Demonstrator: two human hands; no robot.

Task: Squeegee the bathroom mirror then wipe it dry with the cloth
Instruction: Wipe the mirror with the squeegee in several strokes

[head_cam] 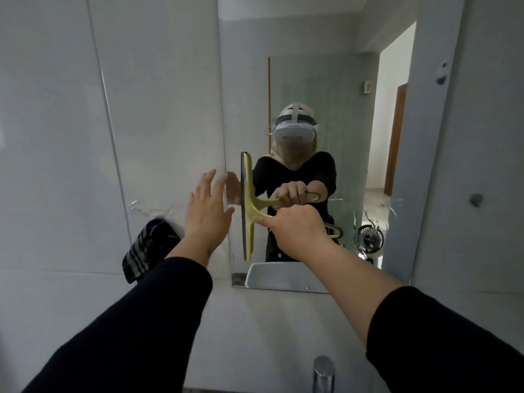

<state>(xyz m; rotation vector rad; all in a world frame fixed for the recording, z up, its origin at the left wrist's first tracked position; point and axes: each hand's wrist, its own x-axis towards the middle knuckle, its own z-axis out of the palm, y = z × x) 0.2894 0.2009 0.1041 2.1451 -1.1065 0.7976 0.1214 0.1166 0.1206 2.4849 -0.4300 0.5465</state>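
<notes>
Squeegee (247, 207) on mirror (326, 80), right hand (295, 231) gripping

squeegee (247, 207) handle: mostly hidden inside the right hand (297, 231), only its looped end shows at centre right.
cloth (147, 248): lower part covered by the left sleeve (136, 321), centre left.
mirror (326, 80): top cut off by the upper edge.
faucet (323, 374): cut off by the bottom edge.
</notes>
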